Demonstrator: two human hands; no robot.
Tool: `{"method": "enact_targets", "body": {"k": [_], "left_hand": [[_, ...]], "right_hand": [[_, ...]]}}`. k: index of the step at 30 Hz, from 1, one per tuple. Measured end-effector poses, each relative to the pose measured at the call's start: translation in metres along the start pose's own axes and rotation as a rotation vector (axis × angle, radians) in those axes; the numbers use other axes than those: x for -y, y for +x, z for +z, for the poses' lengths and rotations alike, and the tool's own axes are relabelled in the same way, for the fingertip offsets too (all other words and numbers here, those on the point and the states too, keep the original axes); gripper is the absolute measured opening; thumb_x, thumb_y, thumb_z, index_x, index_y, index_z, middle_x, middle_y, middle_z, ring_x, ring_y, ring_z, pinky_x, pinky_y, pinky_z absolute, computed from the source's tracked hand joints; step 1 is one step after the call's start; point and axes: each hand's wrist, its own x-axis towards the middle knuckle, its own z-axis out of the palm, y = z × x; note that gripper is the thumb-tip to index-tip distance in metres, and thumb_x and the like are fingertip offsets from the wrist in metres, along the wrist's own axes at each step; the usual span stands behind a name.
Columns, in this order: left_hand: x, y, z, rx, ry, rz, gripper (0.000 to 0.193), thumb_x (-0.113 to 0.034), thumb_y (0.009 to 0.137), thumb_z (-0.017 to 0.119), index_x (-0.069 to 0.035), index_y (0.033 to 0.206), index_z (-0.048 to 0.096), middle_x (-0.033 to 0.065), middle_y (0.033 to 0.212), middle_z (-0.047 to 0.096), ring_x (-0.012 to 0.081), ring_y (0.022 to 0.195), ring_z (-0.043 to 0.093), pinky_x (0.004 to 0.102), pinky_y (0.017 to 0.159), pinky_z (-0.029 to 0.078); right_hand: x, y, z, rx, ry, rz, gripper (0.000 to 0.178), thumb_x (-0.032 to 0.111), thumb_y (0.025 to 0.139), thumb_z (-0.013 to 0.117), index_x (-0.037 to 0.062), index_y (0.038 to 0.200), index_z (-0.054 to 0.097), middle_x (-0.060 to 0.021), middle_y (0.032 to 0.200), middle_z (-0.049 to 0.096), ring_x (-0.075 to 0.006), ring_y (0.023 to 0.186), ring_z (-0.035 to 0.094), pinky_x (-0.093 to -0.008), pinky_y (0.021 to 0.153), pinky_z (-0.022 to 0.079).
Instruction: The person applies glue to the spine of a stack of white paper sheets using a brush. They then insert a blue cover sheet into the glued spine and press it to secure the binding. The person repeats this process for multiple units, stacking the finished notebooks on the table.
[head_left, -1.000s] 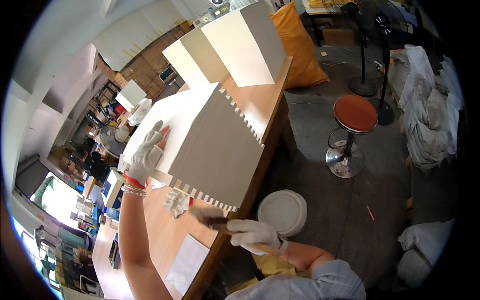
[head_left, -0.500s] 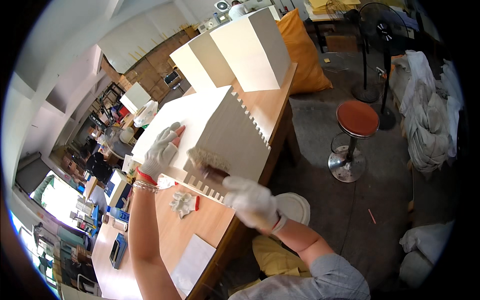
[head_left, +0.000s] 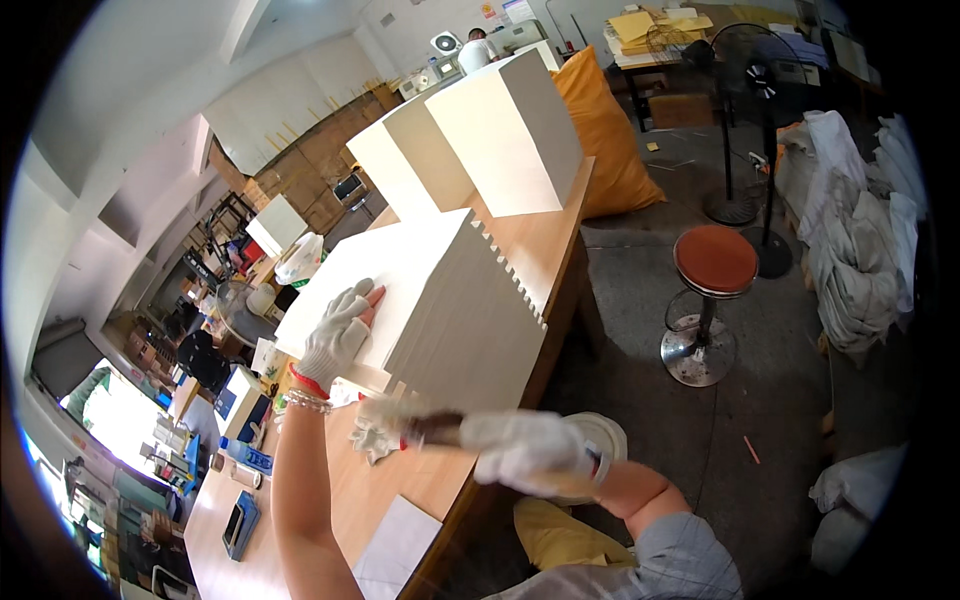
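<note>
A thick stack of white sheets [head_left: 425, 255] lies on the wooden table, its side striped by sheet edges and a notched strip along its far lower edge. My gloved left hand [head_left: 342, 325] rests flat on top near the close corner, fingers stretched out. In my gloved right hand [head_left: 525, 450] is a brush [head_left: 432, 428] with a dark handle, smeared by motion. The brush is in front of the stack's near lower corner; whether it touches is unclear. Behind it, a loose white glove [head_left: 374, 444] lies on the table, partly hidden.
Two tall white stacks [head_left: 510, 140] stand farther along the table [head_left: 345, 480]. A white round bucket [head_left: 608, 440] is below my right wrist. To the right are a red-topped stool [head_left: 715, 258] and standing fans [head_left: 762, 85]. A phone [head_left: 238, 525] and bottle [head_left: 245, 455] lie left.
The brush has swung from the stack's side down to its lower corner as my right hand moved down and right. My left hand stays on top. The whole view has shifted slightly.
</note>
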Motion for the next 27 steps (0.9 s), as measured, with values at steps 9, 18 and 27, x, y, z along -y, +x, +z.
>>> {"method": "enact_targets", "body": {"k": [9,18,27], "left_hand": [[-0.011,0.008,0.002,-0.004,-0.095,0.03,0.035,-0.02,0.097,0.049,-0.007,0.128,0.059,0.016,0.14,0.047,0.0315,0.131,0.04,0.0378,0.11,0.029],[-0.007,0.005,-0.001,0.004,-0.202,-0.049,0.039,-0.023,0.099,0.043,-0.003,0.13,0.057,0.0176,0.143,0.044,0.0302,0.135,0.035,0.0368,0.113,0.022],[0.001,-0.001,0.003,-0.03,-0.511,-0.107,0.039,-0.021,0.097,0.045,-0.002,0.129,0.058,0.0181,0.142,0.045,0.0311,0.134,0.036,0.0367,0.113,0.023]], "right_hand": [[-0.164,0.031,-0.203,-0.239,-0.293,0.23,0.003,0.001,0.085,0.061,0.0038,0.085,0.06,-0.0097,0.096,0.069,-0.0204,0.1,0.066,-0.029,0.082,0.053],[-0.141,0.05,-0.192,0.08,-0.017,0.129,0.011,-0.003,0.081,0.063,0.0061,0.082,0.058,-0.0061,0.094,0.066,-0.0223,0.097,0.066,-0.0368,0.08,0.053],[-0.132,0.056,-0.197,-0.126,0.087,0.18,0.015,-0.005,0.079,0.066,0.0048,0.084,0.057,-0.0071,0.082,0.066,-0.0236,0.103,0.065,-0.0363,0.082,0.054]]}}
